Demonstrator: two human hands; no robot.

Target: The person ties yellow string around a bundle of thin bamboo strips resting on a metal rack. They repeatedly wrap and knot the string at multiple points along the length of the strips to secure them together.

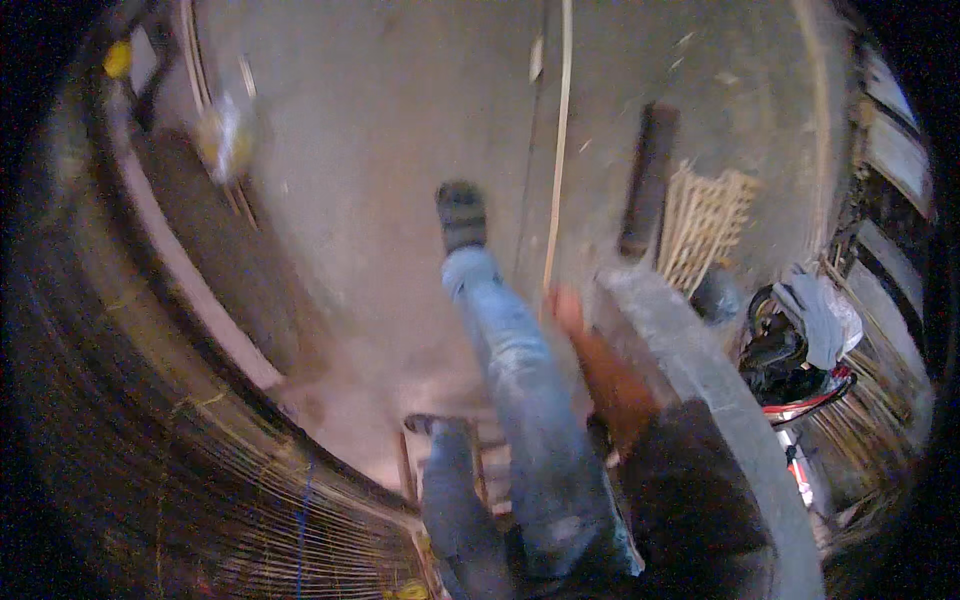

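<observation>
My right hand (566, 310) hangs beside my right leg, its fingers blurred but closed at the lower end of a long, pale, thin strip, apparently bamboo (558, 165). From the hand the strip runs forward over the floor and out past the top edge of the head view. My right forearm, bare below a dark sleeve, lies close to a grey concrete ledge. My left hand is out of sight. Below me are my legs in blue jeans (515, 370), the right foot in a dark striped shoe (462, 210) set ahead of the left.
Along the right runs the concrete ledge (690, 350). Beyond its far end are a dark log-like piece (650, 180) and a pale slatted lattice (705, 225). A motorcycle (775, 340) draped with grey cloth stands farther right. Thin slats (250, 500) fill the lower left; a plastic bag (228, 140) lies ahead.
</observation>
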